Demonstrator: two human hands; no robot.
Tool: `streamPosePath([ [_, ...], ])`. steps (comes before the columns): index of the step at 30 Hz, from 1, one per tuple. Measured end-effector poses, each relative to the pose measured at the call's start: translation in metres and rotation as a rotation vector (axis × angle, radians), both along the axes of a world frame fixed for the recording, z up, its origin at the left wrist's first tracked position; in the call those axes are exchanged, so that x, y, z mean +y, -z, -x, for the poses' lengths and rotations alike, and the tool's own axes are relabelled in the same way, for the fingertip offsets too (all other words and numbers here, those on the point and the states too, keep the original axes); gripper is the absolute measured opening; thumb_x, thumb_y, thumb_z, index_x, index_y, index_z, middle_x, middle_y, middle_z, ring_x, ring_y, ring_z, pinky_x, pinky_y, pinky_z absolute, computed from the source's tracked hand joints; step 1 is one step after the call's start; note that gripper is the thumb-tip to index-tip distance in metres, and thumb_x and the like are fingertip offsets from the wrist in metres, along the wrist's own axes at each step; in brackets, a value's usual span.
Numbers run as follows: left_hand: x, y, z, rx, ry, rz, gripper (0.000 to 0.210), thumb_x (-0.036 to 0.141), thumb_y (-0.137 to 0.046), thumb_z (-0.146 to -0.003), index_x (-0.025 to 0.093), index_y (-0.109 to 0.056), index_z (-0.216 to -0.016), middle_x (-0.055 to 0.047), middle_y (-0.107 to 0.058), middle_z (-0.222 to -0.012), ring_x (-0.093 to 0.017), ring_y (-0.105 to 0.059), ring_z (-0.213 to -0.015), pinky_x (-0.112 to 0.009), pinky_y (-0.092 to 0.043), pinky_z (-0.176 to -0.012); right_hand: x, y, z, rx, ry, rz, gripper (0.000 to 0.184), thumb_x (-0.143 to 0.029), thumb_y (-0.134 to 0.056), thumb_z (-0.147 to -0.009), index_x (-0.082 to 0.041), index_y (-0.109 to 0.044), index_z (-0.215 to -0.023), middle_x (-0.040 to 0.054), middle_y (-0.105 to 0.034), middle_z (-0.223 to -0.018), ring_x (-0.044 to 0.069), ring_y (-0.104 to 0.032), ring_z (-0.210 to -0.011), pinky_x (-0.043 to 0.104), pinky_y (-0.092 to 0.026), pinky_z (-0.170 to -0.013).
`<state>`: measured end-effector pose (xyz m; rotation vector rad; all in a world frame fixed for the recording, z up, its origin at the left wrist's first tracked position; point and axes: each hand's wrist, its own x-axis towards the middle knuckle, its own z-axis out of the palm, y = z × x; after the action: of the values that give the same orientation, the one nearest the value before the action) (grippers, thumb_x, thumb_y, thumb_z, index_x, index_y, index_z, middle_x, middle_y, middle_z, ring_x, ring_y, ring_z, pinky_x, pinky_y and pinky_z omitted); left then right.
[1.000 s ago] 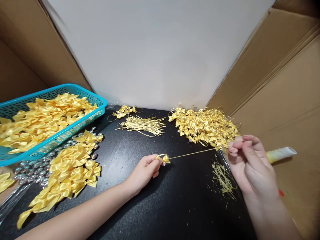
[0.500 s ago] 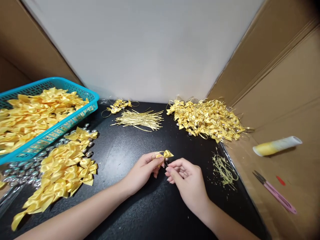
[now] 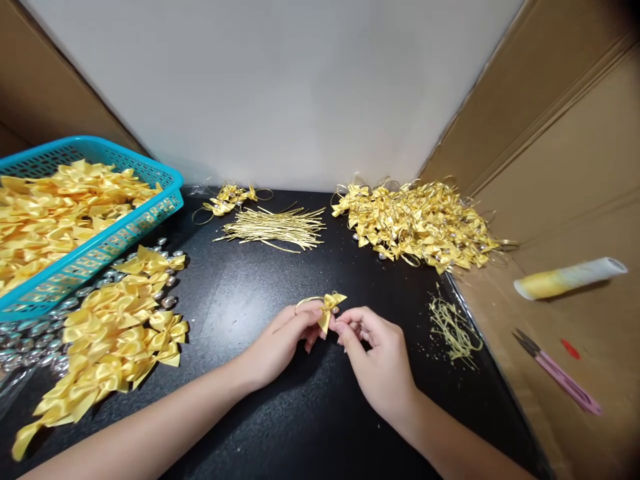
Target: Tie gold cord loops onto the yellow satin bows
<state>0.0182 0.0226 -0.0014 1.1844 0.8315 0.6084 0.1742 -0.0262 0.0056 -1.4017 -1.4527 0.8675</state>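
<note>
My left hand (image 3: 295, 327) pinches a yellow satin bow (image 3: 330, 308) with a loop of gold cord (image 3: 306, 301) rising from it. A small silver bead (image 3: 335, 310) shows at the bow's right side. My right hand (image 3: 373, 343) is closed at the fingertips, right against the bow's lower right; whatever thin thing is between them is too small to make out. Behind the hands lies a bundle of cut gold cords (image 3: 275, 228). To the left, a heap of loose yellow bows (image 3: 115, 333) lies beside silver beads (image 3: 30, 340).
A blue plastic basket (image 3: 170, 193) full of yellow bows stands at left. Looped bows with beads form a large pile (image 3: 415, 223) at back right and a small group (image 3: 230, 199) at back left. Cord scraps (image 3: 455, 330), pink-handled scissors (image 3: 557, 373) and a tube (image 3: 570, 279) lie at right.
The bow in my left hand has turned so that more of its front and a hanging tail show. My right fingertips stay close beside it. The view has shifted slightly.
</note>
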Motion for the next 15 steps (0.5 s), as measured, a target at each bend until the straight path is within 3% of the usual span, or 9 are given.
streamPosePath([
  [15,-0.0032,-0.0053,-0.0016,0.139,0.023,-0.126,0.031,0.03,-0.036,-0.091,0.019,-0.049,-0.065,0.003,-0.043,-0.062,-0.013,-0.041,-0.059,-0.025,-0.036,-0.057,0.0,-0.0016,0.0003,-0.136,-0.017,-0.069,0.014,-0.017,-0.055,-0.087,-0.019,-0.06,-0.074,-0.0017,-0.064,-0.063,0.009,-0.056,-0.051,0.019,-0.046,-0.054],
])
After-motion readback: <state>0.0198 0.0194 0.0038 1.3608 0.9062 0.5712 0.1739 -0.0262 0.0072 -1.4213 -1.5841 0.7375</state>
